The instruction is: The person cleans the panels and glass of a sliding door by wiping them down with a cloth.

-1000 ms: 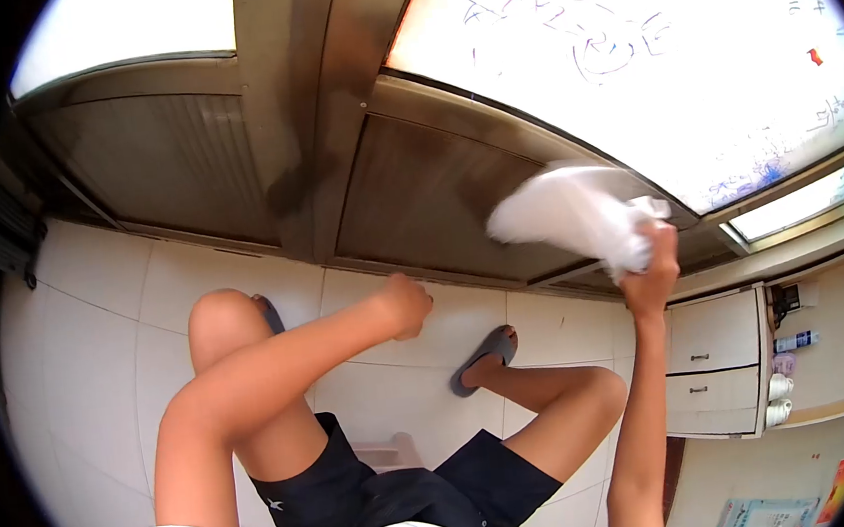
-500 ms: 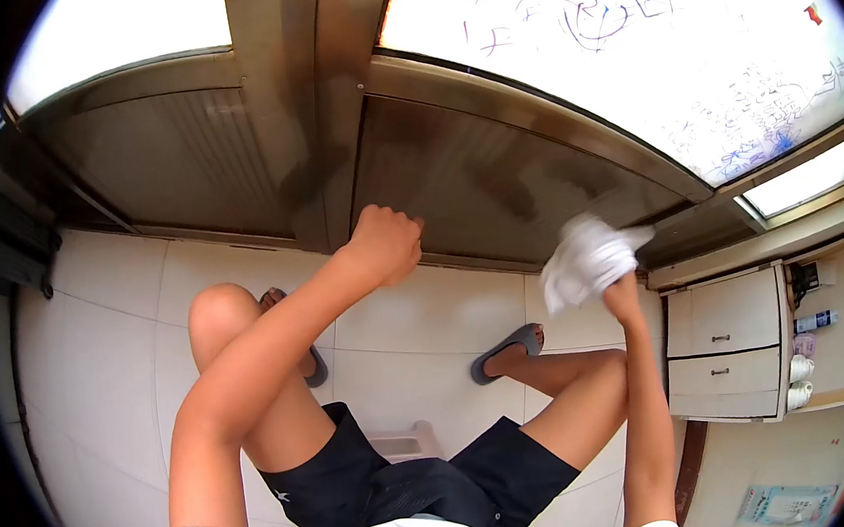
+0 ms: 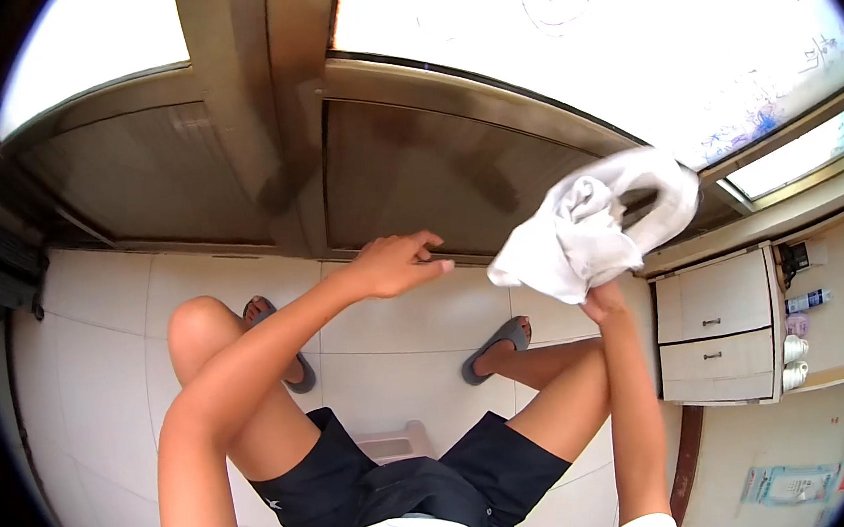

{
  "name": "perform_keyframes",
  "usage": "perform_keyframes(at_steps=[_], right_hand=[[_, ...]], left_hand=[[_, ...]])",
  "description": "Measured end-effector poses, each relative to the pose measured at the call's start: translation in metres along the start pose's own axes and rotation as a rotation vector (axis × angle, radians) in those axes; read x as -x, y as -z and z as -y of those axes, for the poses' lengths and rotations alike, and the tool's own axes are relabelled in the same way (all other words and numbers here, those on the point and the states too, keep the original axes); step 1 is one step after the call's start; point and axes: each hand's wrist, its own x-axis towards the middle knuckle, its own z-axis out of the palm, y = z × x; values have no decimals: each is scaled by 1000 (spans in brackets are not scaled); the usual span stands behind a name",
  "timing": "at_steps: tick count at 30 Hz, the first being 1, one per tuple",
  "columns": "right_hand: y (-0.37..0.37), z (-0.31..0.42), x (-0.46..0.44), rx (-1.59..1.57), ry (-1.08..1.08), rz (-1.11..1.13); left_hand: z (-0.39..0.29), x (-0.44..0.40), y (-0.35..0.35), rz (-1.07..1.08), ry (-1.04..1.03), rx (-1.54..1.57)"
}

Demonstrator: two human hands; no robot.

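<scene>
A crumpled white cloth (image 3: 579, 225) is bunched up in my right hand (image 3: 604, 302), with a loop of it swung out to the right. The cloth covers most of that hand's fingers. My left hand (image 3: 400, 264) hovers over the floor in front of the dark lower panel (image 3: 434, 167), its thumb and fingers apart and nothing in them. A gap separates it from the cloth. Beyond the cloth, the bright glass pane (image 3: 563, 40) carries handwritten marks.
A metal-framed door or partition runs across the front. To the right stands a white cabinet (image 3: 717, 363) with two handled fronts, beside shelves holding a spray can (image 3: 809, 301) and white rolls. A low stool (image 3: 395, 444) shows between my legs on the tiled floor (image 3: 398, 331).
My left hand has opened from a closed fist and lowered slightly. The cloth has spread into a larger, looser bunch with a loop, still in my right hand. The view has shifted slightly.
</scene>
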Motion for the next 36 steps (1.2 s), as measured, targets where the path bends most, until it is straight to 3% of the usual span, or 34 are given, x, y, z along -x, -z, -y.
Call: perform_keyframes(at_steps=[1,3,6,7,8,10,14,15,17,20,22,24,25,26,28,29,31,33,34,35,36], right_hand=[[-6,-7,2,67,-34,-119],[-53,1,3,518,-134,-12],[-60,-21,-3,1221,-25,355],[-75,-35,9,1048,186,319],[-99,-35,11,1019,-75,256],[-133,-25,23,904,-397,256],[-100,-21,15,916,183,287],[-74,-16,12,638,19,-35],[-38,-1,1,427,259,-453],[-24,17,16,133,461,-797],[-26,24,22,479,553,-868],[-10,16,39,1178,1130,-878],[-7,18,45,1000,1167,-803],[-5,28,51,1105,1240,-802],[9,40,60,1248,1367,-823],[6,44,61,1249,1352,-937],[11,56,70,1460,1366,-1033],[10,90,81,799,1115,-906],[16,108,85,107,798,-731],[66,111,97,11,653,-600],[118,127,109,-373,584,-324]], left_hand=[[-4,-4,-3,50,40,204],[-9,-15,-10,158,119,602],[-10,-20,-30,230,150,838],[-10,-21,-37,275,211,793],[5,-27,-61,184,136,881],[2,-18,-67,303,95,820],[17,-18,-65,535,318,753],[12,-11,-55,540,329,542],[31,-8,-55,461,216,419],[43,2,-48,222,198,352],[52,7,-46,25,159,377],[57,20,-37,-79,203,449],[63,28,-31,-142,158,365],[61,37,-23,-201,114,281],[32,59,5,-128,225,-414],[20,68,18,-89,274,-763],[26,83,45,32,260,-1042],[44,107,75,80,230,-1253],[44,123,100,103,263,-1299],[55,133,126,226,496,-1413],[81,158,162,240,507,-1539]])
